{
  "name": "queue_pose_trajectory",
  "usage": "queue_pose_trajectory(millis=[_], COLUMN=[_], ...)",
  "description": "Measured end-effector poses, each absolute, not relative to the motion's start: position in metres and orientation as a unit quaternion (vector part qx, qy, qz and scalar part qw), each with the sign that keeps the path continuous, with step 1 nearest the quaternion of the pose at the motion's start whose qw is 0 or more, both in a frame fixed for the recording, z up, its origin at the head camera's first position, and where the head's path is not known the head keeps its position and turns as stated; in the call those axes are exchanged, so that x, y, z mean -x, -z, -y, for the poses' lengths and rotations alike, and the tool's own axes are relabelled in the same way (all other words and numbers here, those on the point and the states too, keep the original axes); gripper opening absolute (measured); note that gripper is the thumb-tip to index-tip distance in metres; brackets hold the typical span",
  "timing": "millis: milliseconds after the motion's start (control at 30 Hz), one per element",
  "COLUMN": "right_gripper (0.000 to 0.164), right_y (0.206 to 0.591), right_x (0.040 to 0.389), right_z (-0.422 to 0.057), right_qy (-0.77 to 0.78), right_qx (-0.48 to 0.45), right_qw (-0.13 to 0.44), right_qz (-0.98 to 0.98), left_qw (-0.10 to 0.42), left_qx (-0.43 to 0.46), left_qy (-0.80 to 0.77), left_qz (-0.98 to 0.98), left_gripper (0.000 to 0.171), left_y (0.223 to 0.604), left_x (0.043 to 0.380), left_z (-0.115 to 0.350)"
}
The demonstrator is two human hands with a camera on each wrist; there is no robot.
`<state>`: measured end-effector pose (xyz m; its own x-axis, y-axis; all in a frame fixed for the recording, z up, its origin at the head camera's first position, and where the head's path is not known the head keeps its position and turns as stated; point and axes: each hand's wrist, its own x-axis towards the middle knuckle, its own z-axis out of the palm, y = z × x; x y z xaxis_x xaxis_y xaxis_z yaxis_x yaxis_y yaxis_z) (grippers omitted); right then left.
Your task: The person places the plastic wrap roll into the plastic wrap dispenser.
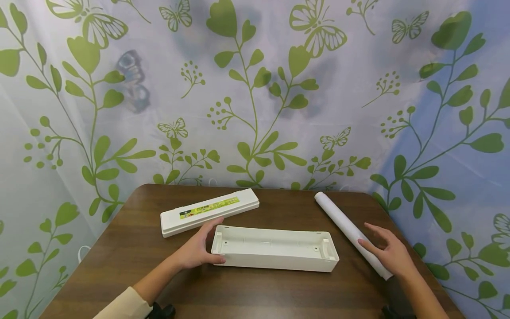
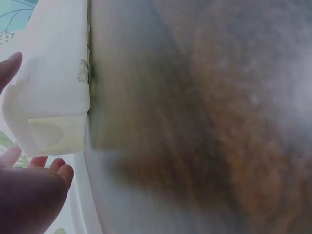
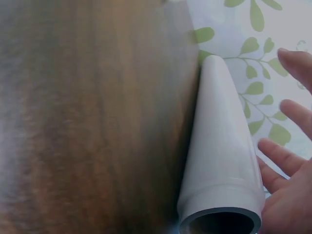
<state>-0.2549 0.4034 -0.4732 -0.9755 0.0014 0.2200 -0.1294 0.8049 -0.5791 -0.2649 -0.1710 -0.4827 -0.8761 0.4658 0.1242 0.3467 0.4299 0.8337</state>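
Note:
In the middle of the table, a long white open-topped plastic box point(image 1: 275, 261) lies crosswise, its inside facing up. My left hand point(image 1: 198, 248) is around its left end, the thumb by the front corner and the fingers spread behind. The box end point(image 2: 57, 134) shows between thumb and fingers in the left wrist view. A white roll point(image 1: 342, 221), hollow at its near end and resembling cling film, lies slanted on the right. Over its near half, my right hand point(image 1: 388, 250) hovers with fingers spread. The right wrist view shows these fingers beside the roll point(image 3: 219, 146), not wrapped round it.
Behind the box to the left lies a white lid point(image 1: 211, 212) with a green and yellow label. Everything sits on a brown wooden table point(image 1: 279, 297). A curtain point(image 1: 263, 97) with green leaves and butterflies hangs behind the table.

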Motion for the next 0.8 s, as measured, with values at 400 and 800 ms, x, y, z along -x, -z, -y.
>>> queue_pose_trajectory(millis=[400, 800], right_gripper=[0.075, 0.077], right_y=[0.477, 0.475], right_x=[0.264, 0.265], right_z=[-0.411, -0.415], right_qy=[-0.314, -0.325], right_qx=[-0.037, -0.049], right_qw=[0.026, -0.011], right_qz=[0.948, 0.945], left_qw=[0.118, 0.143], left_qx=[-0.232, -0.228], left_qy=[-0.496, -0.548], left_qz=[-0.829, -0.792], left_gripper=[0.11, 0.106], left_y=[0.484, 0.487], left_x=[0.269, 0.273], left_z=[0.172, 0.174])
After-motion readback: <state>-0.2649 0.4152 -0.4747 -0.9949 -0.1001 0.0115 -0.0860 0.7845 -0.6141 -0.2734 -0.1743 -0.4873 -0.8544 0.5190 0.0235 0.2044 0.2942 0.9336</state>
